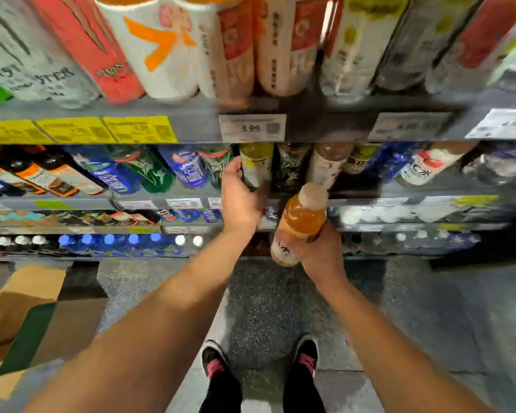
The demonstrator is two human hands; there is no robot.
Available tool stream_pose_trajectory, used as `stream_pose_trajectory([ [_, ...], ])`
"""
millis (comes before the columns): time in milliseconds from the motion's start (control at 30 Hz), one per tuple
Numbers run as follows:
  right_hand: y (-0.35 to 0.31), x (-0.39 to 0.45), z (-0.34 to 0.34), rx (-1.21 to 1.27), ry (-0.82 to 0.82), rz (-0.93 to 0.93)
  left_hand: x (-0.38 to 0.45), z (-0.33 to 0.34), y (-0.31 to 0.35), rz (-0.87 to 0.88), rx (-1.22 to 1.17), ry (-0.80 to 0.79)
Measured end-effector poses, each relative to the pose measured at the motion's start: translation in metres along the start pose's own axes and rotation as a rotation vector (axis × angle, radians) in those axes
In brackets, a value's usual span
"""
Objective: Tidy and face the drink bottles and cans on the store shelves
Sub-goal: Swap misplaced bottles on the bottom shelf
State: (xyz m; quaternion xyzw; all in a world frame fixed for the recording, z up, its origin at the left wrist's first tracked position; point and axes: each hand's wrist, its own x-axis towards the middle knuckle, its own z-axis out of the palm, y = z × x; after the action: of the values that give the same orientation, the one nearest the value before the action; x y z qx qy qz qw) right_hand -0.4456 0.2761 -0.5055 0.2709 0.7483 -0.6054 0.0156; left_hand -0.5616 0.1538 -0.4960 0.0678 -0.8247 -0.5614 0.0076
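My right hand (319, 251) grips an amber drink bottle (303, 217) with a pale cap and white label, held tilted in front of the shelves. My left hand (240, 198) reaches into the second shelf and wraps around the lower part of a bottle with a yellow-and-white label (256, 163). To its right stand a dark green-labelled bottle (291, 163) and a brown tea bottle (325, 165). The top shelf carries tall cans (84, 46) and bottles with orange labels (236, 46). The picture is blurred.
A price tag reading 3.99 (252, 128) and yellow tags (78, 131) line the top shelf edge. Lower shelves hold blue-capped bottles (109, 239) and white-capped ones (399, 216). An open cardboard box (33, 317) sits on the floor at left. My shoes (215, 362) stand on grey speckled floor.
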Motion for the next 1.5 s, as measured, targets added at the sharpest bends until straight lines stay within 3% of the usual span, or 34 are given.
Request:
stream_pose_trajectory([
  [267,0.022,0.004,-0.061,-0.026,-0.070,-0.035,0.028,0.044,0.022,-0.189,0.027,0.239],
  [533,0.019,-0.004,-0.087,0.007,-0.053,-0.059,-0.024,0.033,0.028,-0.122,-0.044,0.396],
  [667,0.013,-0.006,-0.096,-0.006,0.068,-0.072,-0.054,0.020,0.033,0.028,-0.044,0.370],
  [900,0.005,0.003,-0.135,-0.022,0.381,-0.151,-0.099,0.029,0.039,0.060,-0.082,0.096],
  [1067,0.004,0.021,-0.184,0.037,0.495,-0.148,-0.121,0.072,0.060,0.032,-0.144,-0.062],
  [1300,0.004,0.058,-0.260,0.002,0.538,-0.170,-0.152,0.149,0.086,-0.032,-0.082,-0.058],
  [1500,0.006,0.104,-0.293,0.033,0.418,-0.266,-0.162,0.196,0.091,-0.075,-0.001,0.003],
])
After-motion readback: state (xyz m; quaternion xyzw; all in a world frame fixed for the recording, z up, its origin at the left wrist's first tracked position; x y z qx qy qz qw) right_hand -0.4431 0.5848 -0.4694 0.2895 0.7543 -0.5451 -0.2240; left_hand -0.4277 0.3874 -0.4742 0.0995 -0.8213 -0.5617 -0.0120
